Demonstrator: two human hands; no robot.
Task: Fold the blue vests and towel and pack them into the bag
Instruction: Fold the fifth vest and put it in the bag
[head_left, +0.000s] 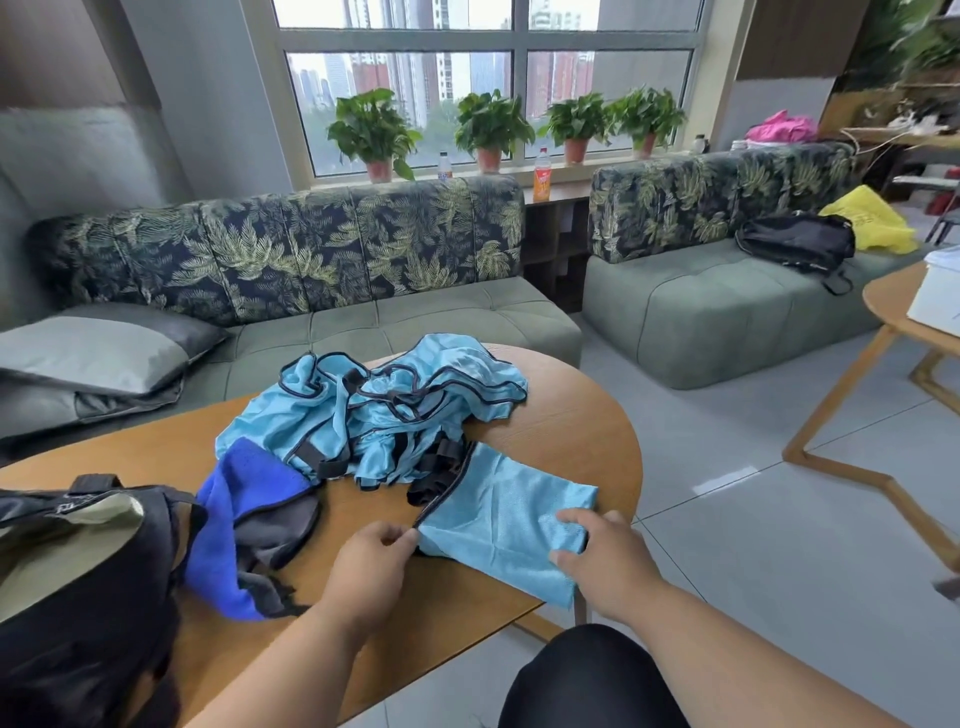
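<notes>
Both hands, left hand and right hand, pinch folded vest | vest pile behind | towel, bag left

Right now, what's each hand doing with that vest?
Left hand: pinching the near left corner of the folded vest.
Right hand: gripping the vest's near right edge, fingers curled over it.

Bright, even daylight from the window at back; outside view slightly washed out. Soft pale glare patch on the floor tiles. Shadows faint and diffuse on the counter. Wide-angle bending toward frame edges; corners smeared, upper right blurred. Centre reasonably sharp.
</notes>
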